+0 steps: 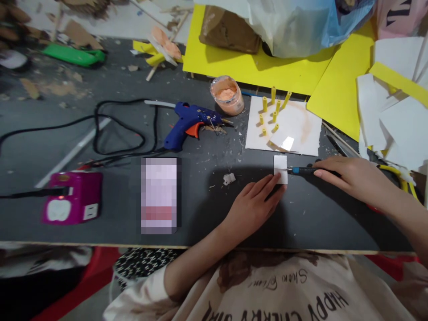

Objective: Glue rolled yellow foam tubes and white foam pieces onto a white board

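Note:
My right hand (351, 178) is closed around a slim craft knife (302, 170) with a black grip, a blue collar and a metal tip. The tip meets the right side of a small white foam-board piece (280, 161), lying flat on the dark table. My left hand (252, 203) lies palm down, fingers stretched out, its fingertips on the lower part of that piece. Just beyond stands a white board (301, 120) bearing several upright yellow sticks (265, 104) and a clear, shiny sheet (286, 142). A crumpled white scrap (229, 179) rests left of my left hand.
A blue glue gun (187, 122) lies left of an open jar (230, 100) of peach-coloured material. Its black cord (117, 154) loops toward a magenta box (73, 196). A phone (158, 196) lies near the front edge. Yellow sheets (287, 71) and white scraps (401, 125) cover the back right.

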{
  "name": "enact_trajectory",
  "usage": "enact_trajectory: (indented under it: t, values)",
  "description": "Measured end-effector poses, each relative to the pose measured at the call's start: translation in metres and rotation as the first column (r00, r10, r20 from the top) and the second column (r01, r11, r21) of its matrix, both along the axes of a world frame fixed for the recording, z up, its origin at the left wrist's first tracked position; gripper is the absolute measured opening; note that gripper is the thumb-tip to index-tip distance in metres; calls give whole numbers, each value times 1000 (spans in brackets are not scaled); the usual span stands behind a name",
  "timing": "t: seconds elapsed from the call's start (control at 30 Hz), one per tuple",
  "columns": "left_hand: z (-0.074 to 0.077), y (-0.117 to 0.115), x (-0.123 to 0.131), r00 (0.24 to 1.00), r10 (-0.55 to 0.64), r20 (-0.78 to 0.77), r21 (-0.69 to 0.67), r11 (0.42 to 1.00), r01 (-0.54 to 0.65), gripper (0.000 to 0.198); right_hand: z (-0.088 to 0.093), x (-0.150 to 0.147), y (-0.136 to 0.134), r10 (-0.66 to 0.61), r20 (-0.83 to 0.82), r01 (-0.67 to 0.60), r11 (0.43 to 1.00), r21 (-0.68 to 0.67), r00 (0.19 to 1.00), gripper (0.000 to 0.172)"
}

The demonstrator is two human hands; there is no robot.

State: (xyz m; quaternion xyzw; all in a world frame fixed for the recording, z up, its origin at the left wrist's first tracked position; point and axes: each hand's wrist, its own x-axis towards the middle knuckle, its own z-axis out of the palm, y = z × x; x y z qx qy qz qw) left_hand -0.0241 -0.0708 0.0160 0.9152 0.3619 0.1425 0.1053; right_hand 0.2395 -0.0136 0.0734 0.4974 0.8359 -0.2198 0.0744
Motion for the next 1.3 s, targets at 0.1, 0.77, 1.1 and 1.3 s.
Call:
enact_trajectory:
  t: [0.1, 0.77, 1.1, 1.3]
  values:
    - [1, -2, 0, 1000, 2, -26, 16, 1000, -2, 31, 2, 0, 5, 39, 23, -39, 999, 1, 999, 55]
    - [6, -4, 4, 997, 33, -64, -42, 998, -36, 43, 15, -7, 9, 116, 138, -132, 985, 107, 984, 58]
    - [11, -6, 5, 991, 62, -120, -39, 997, -67, 45, 23, -17, 13, 160, 266, -188, 979, 84, 951, 49]
    - [11, -6, 9, 989, -8, -149, -47, 999, 1, 51, 33, -29, 14, 151, 306, -178, 982, 63, 940, 46]
